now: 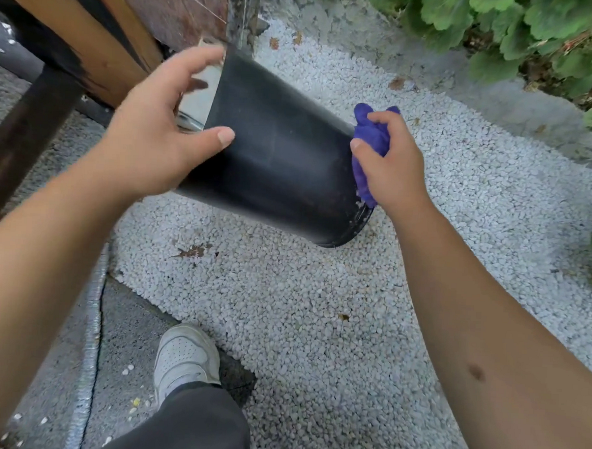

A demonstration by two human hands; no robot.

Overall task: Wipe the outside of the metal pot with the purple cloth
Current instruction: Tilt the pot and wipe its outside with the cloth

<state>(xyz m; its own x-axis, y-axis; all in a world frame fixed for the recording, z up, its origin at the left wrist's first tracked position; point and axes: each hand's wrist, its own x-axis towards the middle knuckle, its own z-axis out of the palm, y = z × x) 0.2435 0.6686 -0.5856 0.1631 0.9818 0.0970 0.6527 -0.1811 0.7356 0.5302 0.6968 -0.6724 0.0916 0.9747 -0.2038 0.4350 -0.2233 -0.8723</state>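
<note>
Over white gravel — left hand grips tilted black pot, right hand clutches purple cloth.

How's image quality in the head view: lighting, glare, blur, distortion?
Head view: soft, even daylight with no hard shadows; mild sheen on the pot and a bright reflection inside its rim; left hand, right hand and cloth slightly soft; wide-angle stretch at the edges, forearms looking oversized.
</note>
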